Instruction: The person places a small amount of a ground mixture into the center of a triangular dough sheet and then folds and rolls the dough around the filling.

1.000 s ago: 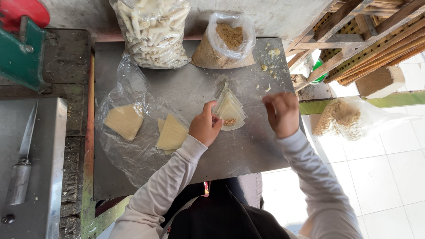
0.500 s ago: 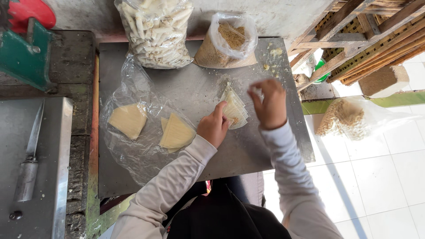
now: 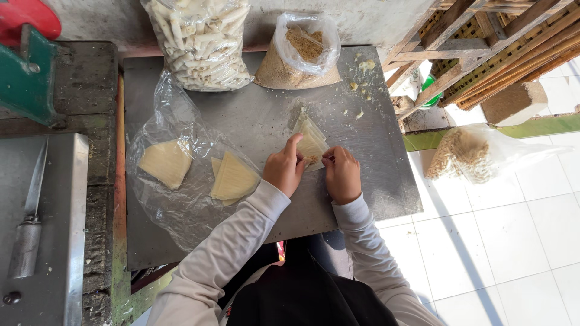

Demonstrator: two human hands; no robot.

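Observation:
A thin pale triangular wrapper sheet [image 3: 312, 140] lies on the grey metal board [image 3: 254, 121], with a bit of brown crumbly filling on its near edge. My left hand [image 3: 284, 168] presses its index finger on the sheet's left side. My right hand [image 3: 341, 172] pinches the sheet's near right corner. Both hands touch the same sheet and sit close together. To the left, two stacks of the same pale wrappers [image 3: 165, 162] [image 3: 232, 177] rest on a crumpled clear plastic bag [image 3: 175, 205].
A big clear bag of finished white rolls [image 3: 199, 42] and a smaller bag of brown filling [image 3: 299, 57] stand at the board's far edge. A knife [image 3: 30, 223] lies on the metal surface at left. A bag of rolls [image 3: 465, 154] sits on the white tiled floor.
My right hand has come down from the far side of the sheet to its near right corner, beside my left hand. My left hand stayed on the sheet.

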